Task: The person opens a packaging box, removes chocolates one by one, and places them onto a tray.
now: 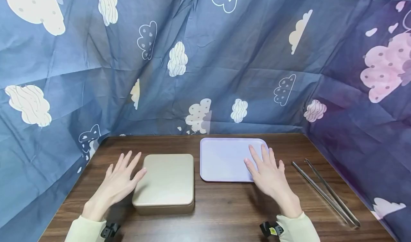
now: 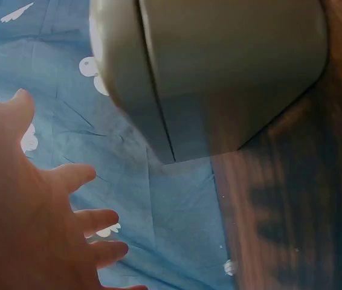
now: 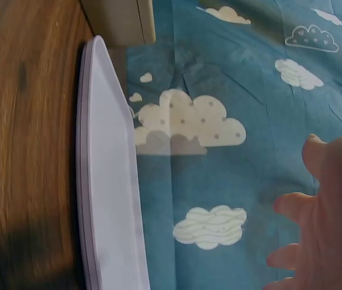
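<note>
A closed, gold-beige square tin (image 1: 168,179) stands on the wooden table, left of the middle. My left hand (image 1: 117,183) hovers beside its left edge, fingers spread and holding nothing. The left wrist view shows that hand (image 2: 44,199) apart from the tin's side (image 2: 237,54). A shallow lavender tray (image 1: 224,160) lies behind and right of the tin. Over its right end is my right hand (image 1: 269,174), fingers spread, nothing in it. In the right wrist view, this hand (image 3: 328,211) is raised off the tray (image 3: 113,181), which looks like a stack of more than one.
Long metal tongs (image 1: 327,194) lie on the right part of the brown wooden table (image 1: 224,217), their toothed tips pointing away. A blue cloth (image 1: 218,74) with cloud prints hangs behind the table and along both sides.
</note>
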Tool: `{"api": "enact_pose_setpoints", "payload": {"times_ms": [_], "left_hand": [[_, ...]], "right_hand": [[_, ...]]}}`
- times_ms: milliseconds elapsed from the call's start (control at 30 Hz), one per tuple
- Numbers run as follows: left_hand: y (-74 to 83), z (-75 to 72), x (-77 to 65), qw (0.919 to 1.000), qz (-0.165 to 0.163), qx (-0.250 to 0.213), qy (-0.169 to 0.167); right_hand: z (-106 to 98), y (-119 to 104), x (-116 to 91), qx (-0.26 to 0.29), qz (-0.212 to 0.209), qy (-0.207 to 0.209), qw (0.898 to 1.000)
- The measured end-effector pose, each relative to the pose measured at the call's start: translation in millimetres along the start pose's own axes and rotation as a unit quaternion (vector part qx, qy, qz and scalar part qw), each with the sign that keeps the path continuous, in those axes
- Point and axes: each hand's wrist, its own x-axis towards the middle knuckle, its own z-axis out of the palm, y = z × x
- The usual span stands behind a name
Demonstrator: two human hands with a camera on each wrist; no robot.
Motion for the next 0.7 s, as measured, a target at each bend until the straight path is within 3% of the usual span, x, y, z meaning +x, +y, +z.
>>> {"api": "enact_pose_setpoints", "payload": {"times_ms": [233, 467, 700], "left_hand": [[-4.1, 5.7, -4.0, 0.9996, 0.009, -0.027, -0.001], [-11.6, 10.4, -10.3, 0.9983, 0.021, -0.053, 0.011], [-17.6, 13.4, -14.8, 0.9963, 0.005, -0.083, -0.022]], "right_hand": [[9, -15, 0, 0.025, -0.008, -0.003, 1.000], [24, -31, -2, 0.061, -0.051, -0.020, 0.997], [41, -55, -3, 0.097, -0.088, -0.045, 0.990]]}}
